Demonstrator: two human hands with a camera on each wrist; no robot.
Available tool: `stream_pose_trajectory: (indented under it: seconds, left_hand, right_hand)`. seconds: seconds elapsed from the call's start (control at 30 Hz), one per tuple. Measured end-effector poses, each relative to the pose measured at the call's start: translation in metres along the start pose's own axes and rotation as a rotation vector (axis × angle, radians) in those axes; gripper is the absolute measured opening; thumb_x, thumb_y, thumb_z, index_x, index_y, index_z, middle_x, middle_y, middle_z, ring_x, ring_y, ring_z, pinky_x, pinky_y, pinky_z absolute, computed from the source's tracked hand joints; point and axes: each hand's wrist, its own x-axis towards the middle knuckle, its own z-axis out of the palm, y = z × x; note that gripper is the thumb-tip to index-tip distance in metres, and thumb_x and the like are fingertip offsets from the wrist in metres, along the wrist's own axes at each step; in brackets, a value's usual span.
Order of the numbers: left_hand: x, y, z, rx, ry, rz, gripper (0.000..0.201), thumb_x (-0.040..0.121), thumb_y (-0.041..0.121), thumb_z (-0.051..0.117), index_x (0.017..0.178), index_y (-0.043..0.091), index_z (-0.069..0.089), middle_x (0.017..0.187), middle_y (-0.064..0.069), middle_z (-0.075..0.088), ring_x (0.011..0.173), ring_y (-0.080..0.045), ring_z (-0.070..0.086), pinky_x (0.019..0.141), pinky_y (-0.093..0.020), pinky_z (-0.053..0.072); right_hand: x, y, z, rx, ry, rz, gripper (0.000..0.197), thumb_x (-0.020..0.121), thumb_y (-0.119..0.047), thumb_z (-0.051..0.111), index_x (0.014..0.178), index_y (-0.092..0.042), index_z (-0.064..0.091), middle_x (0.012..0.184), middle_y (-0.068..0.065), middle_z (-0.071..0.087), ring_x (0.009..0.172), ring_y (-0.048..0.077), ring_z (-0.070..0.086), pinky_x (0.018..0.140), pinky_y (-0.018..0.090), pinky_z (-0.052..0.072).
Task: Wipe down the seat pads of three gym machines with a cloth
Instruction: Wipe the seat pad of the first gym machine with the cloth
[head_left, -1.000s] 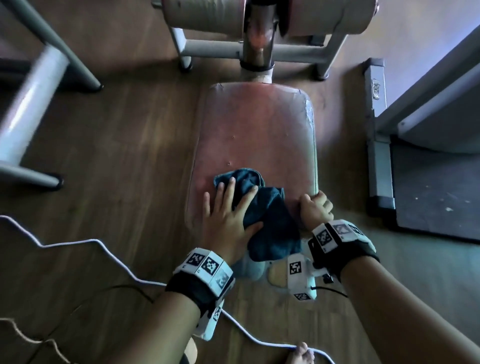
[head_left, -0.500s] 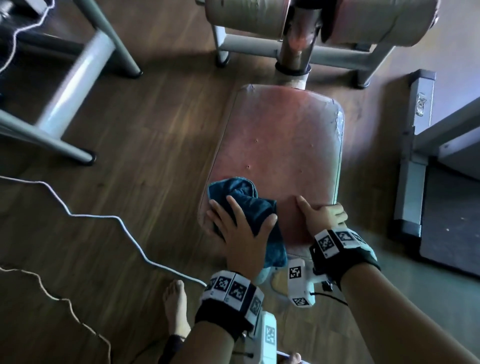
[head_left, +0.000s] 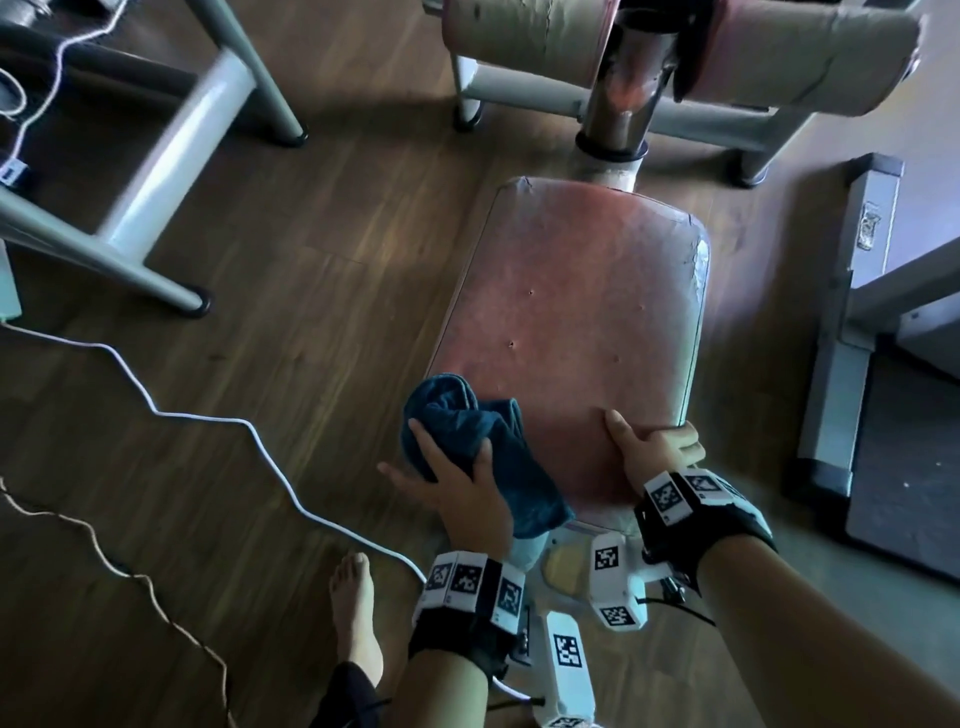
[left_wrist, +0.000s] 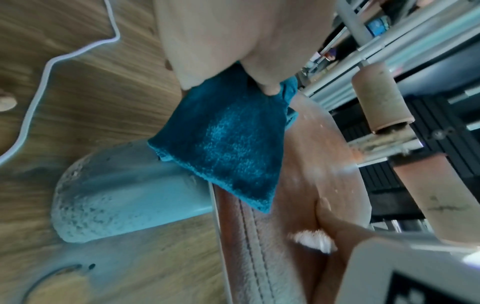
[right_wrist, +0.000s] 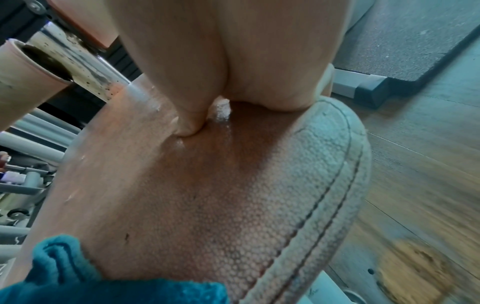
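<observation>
Both our hands worked at the near end of the worn reddish-brown padded vinyl seat pad (head_left: 571, 322). Our left hand (head_left: 457, 483) pressed the crumpled dark teal terry cloth (head_left: 467, 431) onto the pad's near left corner, fingers curled over the bunched fabric so that it would drag with the palm; one flap hung over the pad's near edge. Our right hand (head_left: 649, 447) gripped the pad's near right corner, thumb dug into the top and fingers wrapped over the side, most likely to brace us and steady the pad against the wiping stroke. From the right wrist we saw the thumb denting the pebbled surface beside the grey, frayed stitched piping.

Left of the pad, a thin white cable (head_left: 218, 415) snaked over the brown wood-plank floor (head_left: 311, 260), and our bare foot (head_left: 353, 608) stood near the pad's near left corner. Beyond the pad's far end rose a chrome post (head_left: 623, 98) carrying two cracked tan cylindrical roller pads (head_left: 519, 36). The far stretch of the pad looked unwiped, we judged.
</observation>
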Motion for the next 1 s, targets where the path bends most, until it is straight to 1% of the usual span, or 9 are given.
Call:
stream_pose_trajectory:
  seconds: [0.1, 0.33, 0.5, 0.6, 0.67, 0.77, 0.87, 0.93, 1.0]
  left_hand:
    - [-0.003, 0.000, -0.005, -0.060, -0.010, -0.081, 0.080, 0.090, 0.043, 0.060, 0.151, 0.043, 0.007, 0.157, -0.010, -0.021, 0.145, -0.038, 0.008, 0.111, -0.042, 0.029]
    - [-0.007, -0.003, 0.005, -0.024, 0.035, -0.126, 0.078, 0.094, 0.046, 0.051, 0.150, 0.045, -0.004, 0.157, -0.014, -0.014, 0.144, -0.039, 0.010, 0.113, -0.052, 0.028]
    - [-0.005, -0.001, -0.008, -0.014, 0.134, -0.160, 0.070, 0.095, 0.034, 0.054, 0.154, 0.028, 0.016, 0.142, -0.018, 0.023, 0.121, -0.033, 0.039, 0.102, -0.037, 0.036]
    - [0.001, -0.010, -0.013, -0.158, 0.147, -0.208, 0.064, 0.097, 0.021, 0.054, 0.152, 0.018, 0.024, 0.141, -0.017, 0.040, 0.122, -0.032, 0.047, 0.091, -0.028, 0.036]
    - [0.003, -0.020, -0.013, -0.285, 0.106, -0.221, 0.071, 0.092, 0.026, 0.059, 0.152, 0.025, 0.023, 0.143, -0.007, 0.045, 0.124, -0.028, 0.051, 0.097, -0.029, 0.039]
    - [0.008, -0.024, -0.013, -0.440, -0.019, -0.276, 0.098, 0.072, 0.051, 0.068, 0.150, 0.040, 0.011, 0.149, 0.003, 0.038, 0.129, -0.021, 0.047, 0.108, -0.045, 0.040]
    - [0.021, -0.024, -0.009, -0.409, -0.085, -0.248, 0.107, 0.084, 0.038, 0.070, 0.152, 0.025, -0.011, 0.156, -0.003, 0.019, 0.139, -0.022, 0.032, 0.114, -0.043, 0.031]
    - [0.029, -0.028, -0.008, -0.418, -0.093, -0.172, 0.110, 0.082, 0.038, 0.071, 0.152, 0.023, -0.012, 0.158, -0.007, 0.017, 0.141, -0.024, 0.030, 0.115, -0.045, 0.029]
    - [0.033, -0.032, -0.014, -0.441, -0.100, -0.081, 0.114, 0.070, 0.058, 0.074, 0.151, 0.031, -0.002, 0.155, -0.005, 0.025, 0.139, -0.022, 0.034, 0.115, -0.046, 0.031]
  right_hand:
    - [0.002, 0.001, -0.001, -0.004, -0.025, 0.005, 0.104, 0.075, -0.063, 0.065, 0.146, -0.003, 0.019, 0.147, 0.017, 0.027, 0.136, 0.036, 0.029, 0.113, 0.041, 0.020]
    - [0.001, 0.000, -0.003, 0.015, -0.057, 0.012, 0.103, 0.076, -0.062, 0.066, 0.146, -0.003, 0.018, 0.146, 0.017, 0.026, 0.135, 0.036, 0.030, 0.114, 0.041, 0.022]
    - [0.003, 0.000, -0.003, 0.016, -0.081, 0.018, 0.104, 0.076, -0.062, 0.066, 0.147, -0.004, 0.016, 0.147, 0.017, 0.025, 0.134, 0.036, 0.031, 0.114, 0.041, 0.023]
    - [0.005, 0.000, -0.003, 0.024, -0.089, 0.021, 0.103, 0.076, -0.061, 0.066, 0.147, -0.004, 0.016, 0.146, 0.016, 0.025, 0.134, 0.035, 0.031, 0.113, 0.040, 0.024]
    - [0.005, 0.000, -0.004, 0.031, -0.096, 0.023, 0.102, 0.077, -0.060, 0.066, 0.147, -0.004, 0.016, 0.147, 0.016, 0.024, 0.134, 0.035, 0.031, 0.113, 0.039, 0.024]
    - [0.005, -0.001, -0.004, 0.024, -0.103, 0.031, 0.103, 0.077, -0.060, 0.066, 0.148, -0.005, 0.014, 0.148, 0.016, 0.023, 0.135, 0.036, 0.030, 0.114, 0.040, 0.022]
    - [0.006, 0.000, -0.002, 0.005, -0.090, 0.037, 0.105, 0.076, -0.063, 0.065, 0.147, -0.005, 0.015, 0.148, 0.017, 0.023, 0.135, 0.037, 0.030, 0.115, 0.042, 0.022]
    - [0.006, 0.001, -0.001, -0.001, -0.082, 0.034, 0.105, 0.075, -0.063, 0.065, 0.147, -0.005, 0.015, 0.147, 0.017, 0.024, 0.134, 0.037, 0.031, 0.115, 0.043, 0.022]
    - [0.007, 0.001, -0.001, -0.004, -0.085, 0.029, 0.105, 0.076, -0.063, 0.065, 0.148, -0.005, 0.015, 0.147, 0.017, 0.024, 0.134, 0.037, 0.030, 0.115, 0.042, 0.021]
